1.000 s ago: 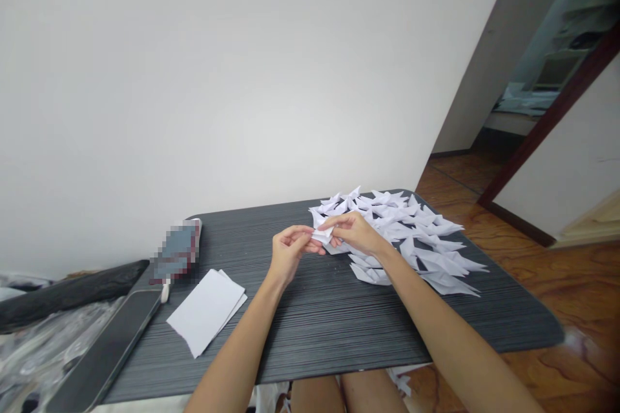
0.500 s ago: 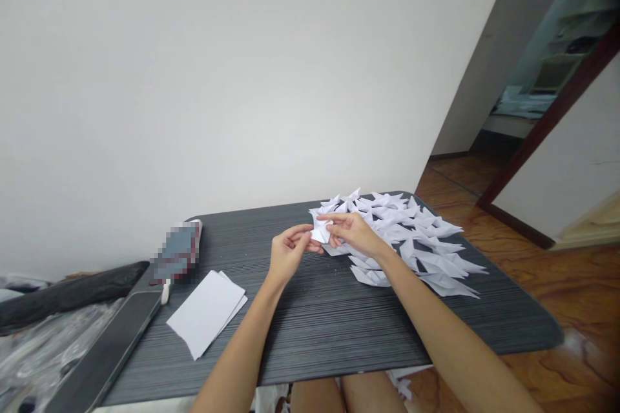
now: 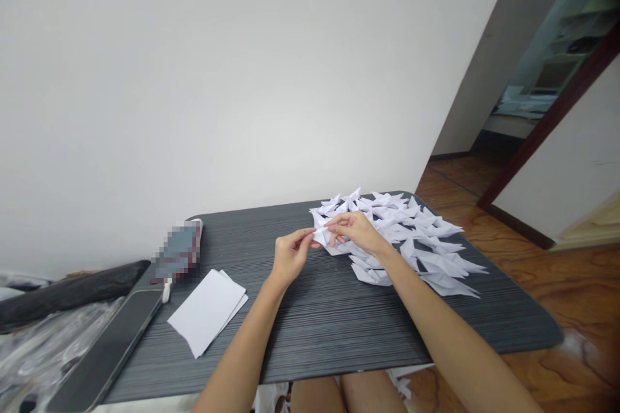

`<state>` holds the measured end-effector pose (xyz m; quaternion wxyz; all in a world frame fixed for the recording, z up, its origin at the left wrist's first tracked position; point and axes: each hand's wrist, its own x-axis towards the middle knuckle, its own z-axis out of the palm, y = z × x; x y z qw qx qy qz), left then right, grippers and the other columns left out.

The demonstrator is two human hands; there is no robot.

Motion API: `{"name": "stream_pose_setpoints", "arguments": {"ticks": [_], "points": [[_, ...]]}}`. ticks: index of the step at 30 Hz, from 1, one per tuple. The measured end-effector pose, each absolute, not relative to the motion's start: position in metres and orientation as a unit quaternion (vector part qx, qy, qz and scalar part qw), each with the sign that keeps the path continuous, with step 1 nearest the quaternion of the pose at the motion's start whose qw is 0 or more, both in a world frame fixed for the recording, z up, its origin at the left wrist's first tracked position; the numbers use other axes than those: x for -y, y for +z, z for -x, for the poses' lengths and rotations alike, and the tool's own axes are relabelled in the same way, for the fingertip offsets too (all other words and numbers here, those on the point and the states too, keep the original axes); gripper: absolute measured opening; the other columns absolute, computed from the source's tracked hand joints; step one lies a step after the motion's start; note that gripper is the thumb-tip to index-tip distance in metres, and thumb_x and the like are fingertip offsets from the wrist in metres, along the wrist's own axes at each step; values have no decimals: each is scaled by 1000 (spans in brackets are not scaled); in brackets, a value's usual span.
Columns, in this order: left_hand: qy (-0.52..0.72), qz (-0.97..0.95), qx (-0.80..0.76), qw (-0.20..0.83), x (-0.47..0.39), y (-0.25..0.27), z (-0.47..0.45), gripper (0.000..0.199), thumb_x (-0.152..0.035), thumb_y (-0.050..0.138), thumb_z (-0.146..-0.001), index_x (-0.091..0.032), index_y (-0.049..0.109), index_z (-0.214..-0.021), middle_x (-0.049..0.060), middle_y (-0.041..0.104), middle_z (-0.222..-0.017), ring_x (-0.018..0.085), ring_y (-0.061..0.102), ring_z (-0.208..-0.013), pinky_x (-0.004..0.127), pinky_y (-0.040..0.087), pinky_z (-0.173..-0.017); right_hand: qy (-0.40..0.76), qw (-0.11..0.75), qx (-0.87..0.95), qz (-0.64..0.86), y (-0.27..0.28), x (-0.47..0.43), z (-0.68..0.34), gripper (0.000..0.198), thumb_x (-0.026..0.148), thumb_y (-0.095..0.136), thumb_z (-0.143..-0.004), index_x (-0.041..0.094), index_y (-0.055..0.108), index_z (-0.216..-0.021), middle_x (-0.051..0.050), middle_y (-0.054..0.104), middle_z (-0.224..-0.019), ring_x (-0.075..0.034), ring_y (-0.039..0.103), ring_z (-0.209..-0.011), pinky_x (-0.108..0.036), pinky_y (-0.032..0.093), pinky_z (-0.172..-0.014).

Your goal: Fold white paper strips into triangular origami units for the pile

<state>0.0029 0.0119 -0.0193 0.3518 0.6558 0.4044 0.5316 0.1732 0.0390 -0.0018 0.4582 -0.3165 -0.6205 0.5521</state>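
Above the table, a small folded piece of white paper [image 3: 320, 235] is pinched between my two hands. My left hand [image 3: 290, 254] grips its left end with thumb and fingers closed. On the right end, my right hand [image 3: 356, 231] has its thumb and index finger pressed on the paper, the other fingers curled below. Just behind and to the right lies a spread of folded white paper boats [image 3: 402, 230], partly covered by my right hand and forearm. The paper's exact folds are too small to make out.
The dark wood-grain table [image 3: 310, 342] stands against a white wall. At its left lie a stack of white paper sheets [image 3: 206, 310], a phone [image 3: 109, 348] on the edge and a blurred-out packet [image 3: 177, 251]. Clear plastic wrap [image 3: 43, 355] and a black roll [image 3: 72, 293] sit beyond the left edge.
My left hand has shifted slightly right and its fingers have closed onto the paper's end. My right fingers have changed their pinch a little. The table items have stayed put.
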Motion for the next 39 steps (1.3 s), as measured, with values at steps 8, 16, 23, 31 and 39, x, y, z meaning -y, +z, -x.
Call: {"name": "stream_pose_setpoints", "arguments": {"ticks": [8, 16, 23, 31, 39], "points": [[483, -723, -408, 277, -11, -19, 2, 21, -29, 49, -75, -16, 63, -84, 7, 66, -71, 17, 63, -62, 26, 49, -61, 562, 448, 616, 323, 1, -37, -169, 24, 32, 64, -63, 9, 62, -70, -3, 61, -52, -8, 52, -43, -22, 40, -47], [457, -768, -414, 171, -10, -25, 4, 18, -28, 50, -73, -18, 63, -80, 4, 60, -61, 12, 52, -53, 22, 41, -56, 471, 413, 678, 384, -5, -30, -156, 20, 30, 60, -65, 11, 65, -70, 5, 43, -34, -5, 36, -31, -19, 26, -34], [437, -764, -419, 222, -8, -15, 2, 24, -31, 44, -78, -16, 62, -72, 1, 56, -50, 9, 47, -43, 20, 37, -49, 361, 459, 722, 370, -6, -30, -157, 18, 29, 57, -68, 14, 66, -63, -3, 62, -59, -13, 55, -56, -22, 40, -49], [433, -683, -406, 426, -16, -20, 2, 29, -37, 42, -79, -12, 54, -71, 2, 59, -52, 8, 51, -37, 17, 35, -36, 475, 397, 701, 354, -7, -33, -161, 22, 28, 49, -74, 11, 62, -74, 3, 50, -42, -9, 49, -32, -20, 36, -39], [435, -628, -377, 524, -16, -11, 2, 37, -34, 57, -70, -10, 47, -98, 4, 63, -60, 16, 63, -54, 28, 51, -54, 385, 472, 722, 329, -7, -32, -154, 36, 22, 57, -70, 16, 53, -105, -5, 59, -84, -12, 55, -68, -25, 45, -63]]}}
